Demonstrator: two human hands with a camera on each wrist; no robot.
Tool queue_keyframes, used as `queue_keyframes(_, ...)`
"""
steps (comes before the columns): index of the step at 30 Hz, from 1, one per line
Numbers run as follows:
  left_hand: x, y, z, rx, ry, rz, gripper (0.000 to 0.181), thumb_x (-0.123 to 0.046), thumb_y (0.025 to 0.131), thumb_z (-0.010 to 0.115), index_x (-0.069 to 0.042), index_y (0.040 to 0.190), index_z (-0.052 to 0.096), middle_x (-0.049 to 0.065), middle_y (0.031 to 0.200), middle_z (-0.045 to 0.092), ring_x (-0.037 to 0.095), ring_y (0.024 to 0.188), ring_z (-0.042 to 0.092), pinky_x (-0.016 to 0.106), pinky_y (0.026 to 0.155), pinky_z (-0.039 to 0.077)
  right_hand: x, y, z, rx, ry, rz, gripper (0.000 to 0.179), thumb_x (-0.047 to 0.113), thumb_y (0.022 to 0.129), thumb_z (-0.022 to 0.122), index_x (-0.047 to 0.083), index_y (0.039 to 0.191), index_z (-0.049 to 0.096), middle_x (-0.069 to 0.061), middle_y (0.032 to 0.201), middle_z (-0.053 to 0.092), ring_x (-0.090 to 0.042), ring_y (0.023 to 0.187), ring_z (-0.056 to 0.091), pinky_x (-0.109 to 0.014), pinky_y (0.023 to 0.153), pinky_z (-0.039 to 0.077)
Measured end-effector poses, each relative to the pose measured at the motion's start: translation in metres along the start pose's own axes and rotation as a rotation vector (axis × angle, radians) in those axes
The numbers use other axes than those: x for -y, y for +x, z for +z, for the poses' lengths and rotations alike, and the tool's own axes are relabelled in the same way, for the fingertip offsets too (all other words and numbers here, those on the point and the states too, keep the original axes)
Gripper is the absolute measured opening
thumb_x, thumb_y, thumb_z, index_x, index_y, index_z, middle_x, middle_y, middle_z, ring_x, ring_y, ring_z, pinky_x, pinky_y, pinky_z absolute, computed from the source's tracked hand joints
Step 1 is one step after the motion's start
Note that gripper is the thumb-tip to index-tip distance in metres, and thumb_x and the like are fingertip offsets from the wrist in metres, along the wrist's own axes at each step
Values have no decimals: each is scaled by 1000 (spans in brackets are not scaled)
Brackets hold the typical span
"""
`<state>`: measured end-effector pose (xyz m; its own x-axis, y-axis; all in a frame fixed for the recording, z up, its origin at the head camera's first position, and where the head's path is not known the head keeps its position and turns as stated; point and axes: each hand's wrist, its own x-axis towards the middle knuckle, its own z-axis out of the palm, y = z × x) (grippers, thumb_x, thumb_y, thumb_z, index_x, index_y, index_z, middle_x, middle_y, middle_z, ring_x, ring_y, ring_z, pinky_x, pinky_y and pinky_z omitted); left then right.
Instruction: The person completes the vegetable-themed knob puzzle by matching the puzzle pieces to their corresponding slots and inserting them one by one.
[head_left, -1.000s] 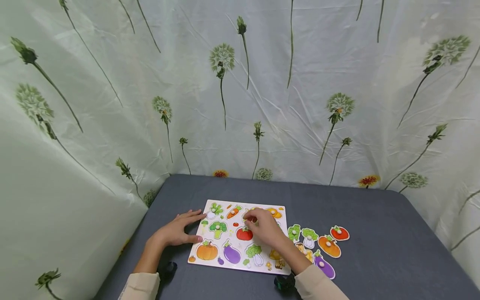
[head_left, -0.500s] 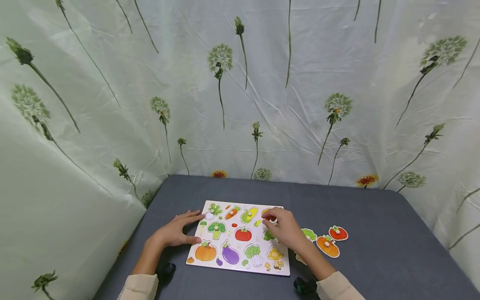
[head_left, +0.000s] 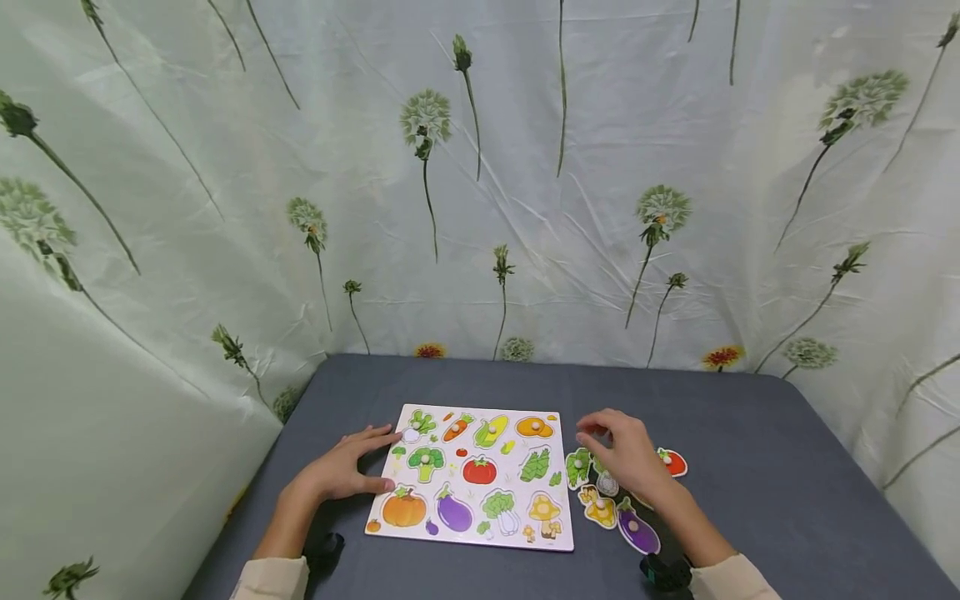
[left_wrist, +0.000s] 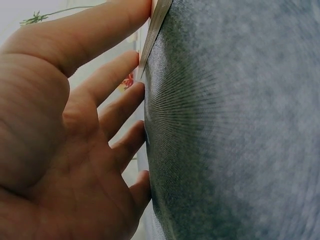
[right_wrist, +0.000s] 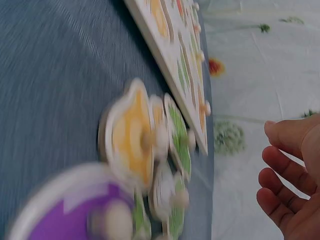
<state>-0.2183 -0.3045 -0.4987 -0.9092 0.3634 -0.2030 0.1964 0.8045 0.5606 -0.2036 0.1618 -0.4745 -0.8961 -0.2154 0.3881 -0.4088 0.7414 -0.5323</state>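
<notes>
A white vegetable puzzle board [head_left: 566, 542] lies on the dark table. My left hand [head_left: 337, 468], fingers spread, rests at its left edge; the left wrist view shows the thumb against the board's side [left_wrist: 156, 30]. Just right of the board my right hand [head_left: 626, 454] hovers over loose knobbed pieces, fingers loosely bent, holding nothing. Among these are a leafy green piece [head_left: 577, 468], a mushroom piece [head_left: 598, 508], an eggplant piece [head_left: 637, 530] and a tomato piece [head_left: 677, 462]. A bok choy piece [right_wrist: 162, 192] is partly covered in the head view, and the pumpkin piece is mostly hidden.
Knobbed carrot [head_left: 457, 428], corn [head_left: 491, 432], broccoli [head_left: 425, 463] and orange [head_left: 534, 427] pieces sit in the board's upper part. Behind the table [head_left: 750, 467] hangs a pale curtain [head_left: 360, 167] printed with flowers, which also runs along the left side.
My right hand has moved right, from the corn past the orange piece at the board's upper right corner, to above the loose pieces. The left hand stays at the board's edge.
</notes>
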Motion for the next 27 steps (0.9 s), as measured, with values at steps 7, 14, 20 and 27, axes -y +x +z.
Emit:
queue_keyframes(7,-2,-1,1,0,-2,-25,89,-50,77,86,-21,154,51,14,166,36,50,155,21,75,121,8,-23,-12,-27,-35,-51,31,14,11,88,81,12,102,78,7,92,71,-8,81,62,-30,71,54)
queue_keyframes(14,-2,-1,1,-4,-5,-10,88,-48,78,86,-20,154,51,14,166,37,50,155,20,75,121,7,-43,-22,-44,-43,-99,81,16,16,87,83,13,102,79,5,91,72,-7,78,59,-25,69,52)
queue_keyframes(20,-2,-1,2,-2,-13,-13,88,-49,78,86,-21,154,51,14,166,36,50,155,20,75,121,6,-58,-32,-55,-38,-113,116,17,18,87,83,12,102,78,3,91,72,-6,76,59,-23,66,51)
queue_keyframes(27,-2,-2,1,-5,-8,-4,88,-49,79,86,-20,155,50,16,167,35,51,155,19,76,120,6,-78,-41,-65,-3,-121,169,22,22,89,82,9,106,78,-2,95,73,-9,76,57,-24,64,49)
